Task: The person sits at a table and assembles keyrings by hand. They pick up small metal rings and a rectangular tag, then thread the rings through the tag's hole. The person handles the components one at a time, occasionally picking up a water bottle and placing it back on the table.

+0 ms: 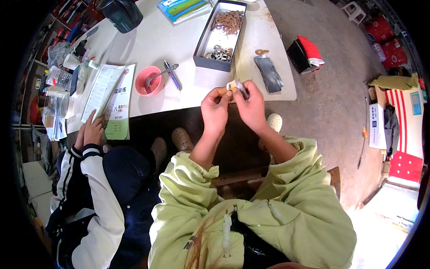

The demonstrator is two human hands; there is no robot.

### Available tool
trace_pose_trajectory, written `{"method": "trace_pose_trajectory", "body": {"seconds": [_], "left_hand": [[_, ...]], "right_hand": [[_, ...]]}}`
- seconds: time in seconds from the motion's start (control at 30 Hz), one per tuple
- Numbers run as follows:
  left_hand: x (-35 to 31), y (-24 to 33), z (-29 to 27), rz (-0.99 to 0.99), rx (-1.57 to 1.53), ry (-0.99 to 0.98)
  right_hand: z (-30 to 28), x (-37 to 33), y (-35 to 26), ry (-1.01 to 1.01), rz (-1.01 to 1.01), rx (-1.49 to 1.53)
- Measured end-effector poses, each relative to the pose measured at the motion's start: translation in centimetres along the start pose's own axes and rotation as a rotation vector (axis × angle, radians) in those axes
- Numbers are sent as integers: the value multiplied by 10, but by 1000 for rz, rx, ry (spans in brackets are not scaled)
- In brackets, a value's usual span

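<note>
Close together at the table's near edge, both my hands work on one small shiny silver and tan piece (236, 86). My left hand (215, 109) pinches its left side between thumb and fingers. From the other side my right hand (251, 106) grips it with closed fingers. What kind of thing it is I cannot make out. Just beyond, a long dark box (199, 42) with a white inside holds a heap of brown ring-like pieces (227, 22) and several shiny metal pieces (219, 53). To the right lie a flat dark grey strip (269, 74) and a small brown piece (261, 52).
A pink bowl (142, 80) with a spoon and a purple pen (172, 75) lie left of my hands. Farther left, another person's hand (93, 130) rests by an open booklet (120, 96). A dark mug (120, 15) stands behind. Beyond the right edge is a red-and-black bin (299, 56).
</note>
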State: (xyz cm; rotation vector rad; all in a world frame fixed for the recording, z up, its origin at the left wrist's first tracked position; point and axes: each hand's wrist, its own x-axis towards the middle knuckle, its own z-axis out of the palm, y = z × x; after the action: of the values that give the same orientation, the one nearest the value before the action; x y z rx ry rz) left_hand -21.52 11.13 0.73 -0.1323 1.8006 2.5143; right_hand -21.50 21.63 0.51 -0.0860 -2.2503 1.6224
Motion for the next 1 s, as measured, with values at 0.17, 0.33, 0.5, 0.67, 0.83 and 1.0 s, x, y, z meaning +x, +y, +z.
{"method": "trace_pose_trajectory", "body": {"seconds": [0.17,0.33,0.5,0.67,0.83,1.0], "left_hand": [[-3,5,1,2,34,-48],[-5,12,1,14,-34,-56],[-2,13,-3,-26,-87,-39],[0,10,-2,-41,-104,-11],[-3,4,1,-53,-59,-84],[-1,7,2,-55,-68,-77]], "right_hand": [[-5,2,1,5,23,-60],[-13,14,3,85,106,168],[-15,12,-17,19,133,342],[-5,4,-12,-70,129,244],[-1,5,-12,16,-53,66],[2,0,-11,29,-61,24]]}}
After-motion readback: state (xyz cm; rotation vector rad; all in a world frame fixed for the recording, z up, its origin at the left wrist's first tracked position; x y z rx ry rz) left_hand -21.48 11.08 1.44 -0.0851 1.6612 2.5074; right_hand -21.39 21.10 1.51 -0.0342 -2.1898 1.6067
